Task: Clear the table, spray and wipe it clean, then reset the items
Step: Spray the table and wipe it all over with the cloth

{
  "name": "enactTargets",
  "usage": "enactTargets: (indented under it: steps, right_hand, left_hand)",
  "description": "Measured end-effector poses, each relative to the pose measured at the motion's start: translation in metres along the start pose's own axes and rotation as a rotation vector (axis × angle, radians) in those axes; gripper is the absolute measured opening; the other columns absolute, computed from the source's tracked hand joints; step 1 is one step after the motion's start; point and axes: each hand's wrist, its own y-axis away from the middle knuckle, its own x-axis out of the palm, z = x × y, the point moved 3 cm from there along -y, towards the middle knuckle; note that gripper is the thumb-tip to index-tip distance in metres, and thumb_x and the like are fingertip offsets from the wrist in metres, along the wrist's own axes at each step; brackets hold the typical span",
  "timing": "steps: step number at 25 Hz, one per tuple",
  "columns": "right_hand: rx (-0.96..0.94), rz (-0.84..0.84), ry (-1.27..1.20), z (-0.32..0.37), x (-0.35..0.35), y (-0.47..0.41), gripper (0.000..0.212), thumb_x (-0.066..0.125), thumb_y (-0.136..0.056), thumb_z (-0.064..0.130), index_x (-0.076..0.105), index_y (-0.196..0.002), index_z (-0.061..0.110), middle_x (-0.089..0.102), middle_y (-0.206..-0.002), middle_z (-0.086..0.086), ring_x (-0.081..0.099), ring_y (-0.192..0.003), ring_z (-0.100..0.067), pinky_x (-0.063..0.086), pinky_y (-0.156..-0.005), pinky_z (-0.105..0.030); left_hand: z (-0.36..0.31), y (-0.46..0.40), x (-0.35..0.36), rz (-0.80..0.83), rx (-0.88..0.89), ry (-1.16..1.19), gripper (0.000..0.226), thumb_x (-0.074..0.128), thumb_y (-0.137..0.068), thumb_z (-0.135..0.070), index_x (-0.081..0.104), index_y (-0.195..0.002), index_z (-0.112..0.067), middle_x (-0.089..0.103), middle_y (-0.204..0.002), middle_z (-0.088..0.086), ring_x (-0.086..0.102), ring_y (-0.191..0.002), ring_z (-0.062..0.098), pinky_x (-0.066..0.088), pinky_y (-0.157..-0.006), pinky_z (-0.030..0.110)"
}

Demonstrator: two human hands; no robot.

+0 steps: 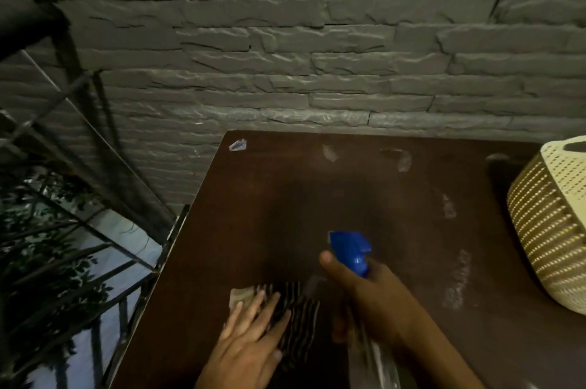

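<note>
A wall of rough grey stone-look bricks [317, 40] filled the upper part of the view, dimly lit, with faint highlights along the brick edges. To the left ran a dark metal railing [95, 166] with slanted bars, and through it showed leafy branches [38, 262] against a pale bluish ground below. The dark brown tabletop [253, 198] stood with its far edge against the wall, its surface marked by several pale smudges and a small scrap of wrapper [237, 145] near the far left corner.
</note>
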Motion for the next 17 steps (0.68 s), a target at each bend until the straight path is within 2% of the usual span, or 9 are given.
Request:
enactTargets:
  steps: [3, 5, 7, 9, 13, 17]
  right_hand:
    - [0.001, -0.014, 0.023, 0.007, -0.012, -0.009, 0.06, 0.067, -0.075, 0.054, 0.057, -0.099, 0.0, 0.061, -0.058, -0.013, 0.062, -0.052, -0.029, 0.055, -0.06, -0.04]
    - [-0.009, -0.024, 0.03, 0.016, -0.017, -0.02, 0.057, 0.066, -0.078, 0.05, 0.057, -0.1, -0.002, 0.06, -0.057, -0.014, 0.061, -0.051, -0.029, 0.053, -0.057, -0.038]
    - [-0.007, -0.036, 0.02, 0.028, -0.025, -0.034, 0.055, 0.067, -0.079, 0.046, 0.056, -0.1, -0.005, 0.058, -0.058, -0.015, 0.059, -0.05, -0.028, 0.052, -0.054, -0.035]
    - [0.019, -0.027, 0.021, 0.04, -0.033, -0.054, 0.052, 0.067, -0.079, 0.045, 0.057, -0.1, -0.002, 0.057, -0.061, -0.016, 0.059, -0.052, -0.028, 0.053, -0.057, -0.037]
    - [0.07, -0.006, 0.077, 0.068, -0.048, -0.096, 0.051, 0.063, -0.079, 0.051, 0.058, -0.094, 0.003, 0.063, -0.062, -0.016, 0.063, -0.053, -0.027, 0.056, -0.061, -0.035]
    - [0.132, -0.017, 0.106, 0.09, -0.057, -0.133, 0.044, 0.061, -0.078, 0.053, 0.056, -0.091, 0.011, 0.063, -0.065, -0.014, 0.064, -0.056, -0.025, 0.057, -0.064, -0.036]
  left_hand:
    - [0.006, -0.062, -0.02, -0.077, -0.067, 0.012, 0.052, 0.036, -0.097, -0.049, 0.034, -0.147, -0.033, 0.024, -0.158, -0.005, 0.009, -0.149, 0.017, 0.01, -0.113, 0.04]
    - [0.019, -0.104, -0.031, -0.094, -0.104, 0.007, 0.053, 0.024, -0.1, -0.049, 0.026, -0.15, -0.03, 0.016, -0.16, -0.003, -0.001, -0.149, 0.016, 0.004, -0.117, 0.041]
    - [0.037, -0.15, -0.038, -0.058, -0.135, 0.026, 0.061, 0.006, -0.095, -0.053, 0.012, -0.152, -0.031, -0.001, -0.162, -0.005, -0.015, -0.147, 0.013, -0.005, -0.12, 0.04]
    - [0.054, -0.198, -0.043, -0.014, -0.163, 0.029, 0.066, -0.003, -0.09, -0.054, 0.002, -0.153, -0.033, -0.01, -0.161, -0.007, -0.02, -0.146, 0.013, -0.008, -0.12, 0.042]
    - [0.078, -0.284, -0.052, 0.011, -0.174, 0.02, 0.055, 0.018, -0.102, -0.045, 0.006, -0.153, -0.03, -0.003, -0.163, -0.002, -0.01, -0.149, 0.018, -0.001, -0.12, 0.045]
    - [0.103, -0.35, -0.063, -0.026, -0.169, 0.047, 0.055, 0.026, -0.102, -0.042, 0.013, -0.153, -0.03, 0.005, -0.163, -0.002, -0.002, -0.149, 0.019, 0.005, -0.12, 0.047]
